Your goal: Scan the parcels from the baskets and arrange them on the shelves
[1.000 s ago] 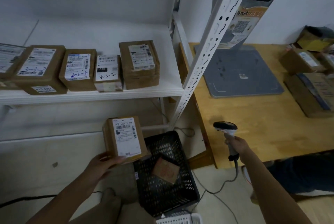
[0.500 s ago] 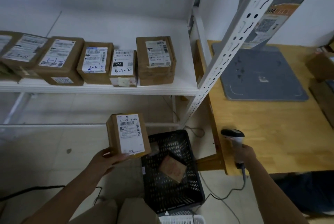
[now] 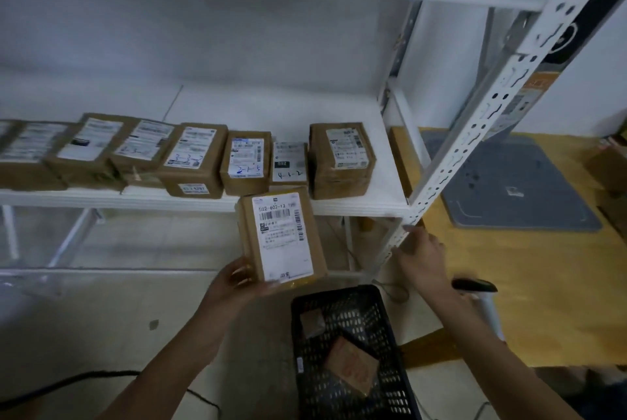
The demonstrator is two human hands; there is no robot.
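One shelf unit [image 3: 356,207]: white perforated steel with flat painted boards; its middle board lies just above and beyond the held parcel [image 3: 281,238].
Table [image 3: 543,284]: pale wood, right of the unit, carrying a grey mat [image 3: 509,189].
Row of parcels [image 3: 200,161]: brown cardboard boxes with white labels, side by side along the board; bare board at the right end looks the likely slot.
Basket [image 3: 336,294]: black perforated plastic on the floor, two small parcels [image 3: 353,365] inside.
Held parcel: taped cardboard box, long axis upright, label toward the camera, top edge overlapping the board's front lip.
Left hand [image 3: 234,284]: grips the parcel's lower left corner; the nearer hand to the board.
Right hand [image 3: 420,260]: fingers straight, holding nothing, at the unit's upright; contact unclear.
Scanner [image 3: 475,285]: black head, white handle, at the table edge beside the right wrist, ungrasped.
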